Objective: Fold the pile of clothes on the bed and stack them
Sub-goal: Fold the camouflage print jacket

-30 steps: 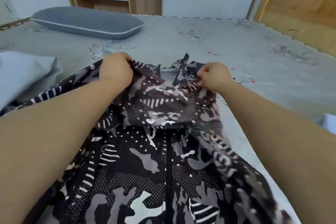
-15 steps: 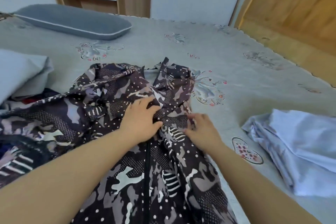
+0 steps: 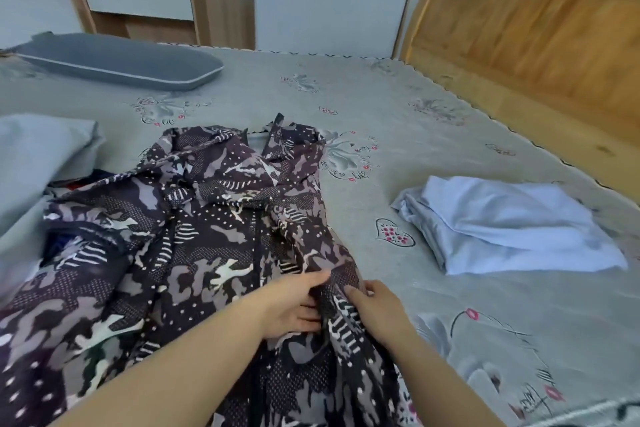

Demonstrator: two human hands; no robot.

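Both hands work the camouflage-print jacket (image 3: 194, 236) on the bed (image 3: 398, 135): left hand (image 3: 294, 302) pressing flat with straight fingers, right hand (image 3: 377, 308) pinching its fabric edge.

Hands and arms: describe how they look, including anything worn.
Both forearms are bare right up to the bottom of the picture, with no sleeve showing. The left hand and right hand are ungloved; no ring, watch or bracelet is visible.
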